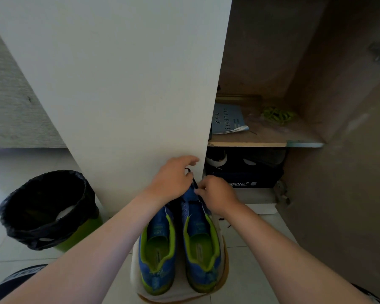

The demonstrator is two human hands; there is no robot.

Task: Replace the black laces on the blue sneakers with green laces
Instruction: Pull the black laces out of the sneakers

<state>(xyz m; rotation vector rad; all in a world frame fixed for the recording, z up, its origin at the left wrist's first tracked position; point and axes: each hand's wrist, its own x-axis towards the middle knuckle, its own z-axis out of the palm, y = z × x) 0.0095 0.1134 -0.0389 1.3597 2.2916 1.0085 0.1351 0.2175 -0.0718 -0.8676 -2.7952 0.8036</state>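
Tiled floor (246,286) near us bears a stand (135,270) with the sneakers (203,273). Our left hand (171,183) and right hand (217,194) each pinch the black lace (194,183) at one shoe's front. We judge unlacing underway; pulling it free comes next. Left, a bin (13,216) holds a bag (42,235); farthest, a shelf (261,137) holds green laces (276,115).

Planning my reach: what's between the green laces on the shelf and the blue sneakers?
Head view: the wooden shelf's edge, a dark shoebox below, then the right hand.

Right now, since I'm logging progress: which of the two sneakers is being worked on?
The right sneaker: the left hand and right hand pinch its black lace; the left sneaker is not held.
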